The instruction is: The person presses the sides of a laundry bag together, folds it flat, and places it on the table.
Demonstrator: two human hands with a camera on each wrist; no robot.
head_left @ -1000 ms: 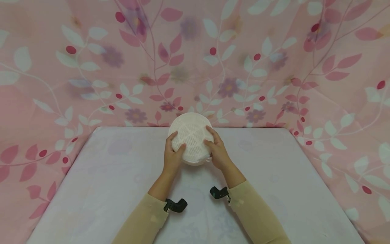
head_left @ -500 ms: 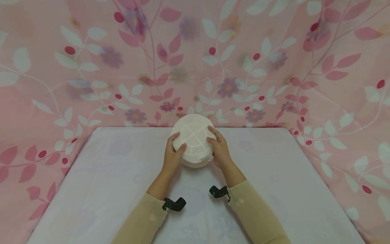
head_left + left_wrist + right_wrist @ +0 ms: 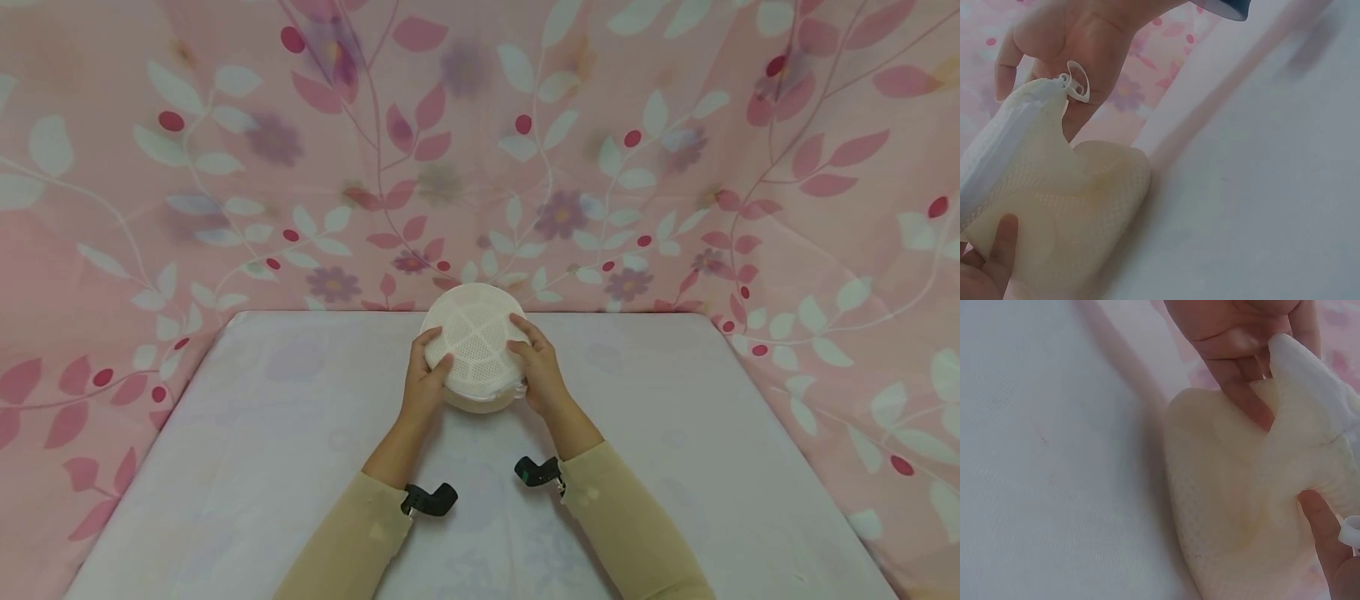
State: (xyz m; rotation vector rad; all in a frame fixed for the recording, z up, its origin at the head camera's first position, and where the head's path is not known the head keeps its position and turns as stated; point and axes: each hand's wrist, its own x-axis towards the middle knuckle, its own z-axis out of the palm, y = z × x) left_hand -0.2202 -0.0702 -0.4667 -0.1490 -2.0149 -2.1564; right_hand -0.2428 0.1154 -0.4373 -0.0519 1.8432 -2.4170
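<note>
A round, cream-white mesh laundry bag (image 3: 476, 333) is held up between both hands, its ribbed top tilted towards me. On the left, the left hand (image 3: 423, 383) grips its side with the thumb over the top mesh. Opposite it, the right hand (image 3: 542, 367) grips the other side, thumb and a finger lying on the top. The soft mesh body (image 3: 1104, 206) sags below the zipped edge in the left wrist view. A white zip pull (image 3: 1077, 84) hangs beside the right hand. Most of the fingers are hidden behind the bag.
A table (image 3: 300, 450) with a pale cloth lies under the hands. Behind it and at both sides hangs a pink curtain (image 3: 480, 167) with leaves and flowers. Black wrist cameras (image 3: 431, 500) stick out from the tan sleeves (image 3: 345, 533).
The bag has tipped slightly, so more of its side shows below the front rim, and it has shifted a little to the right. Both hands keep their hold.
</note>
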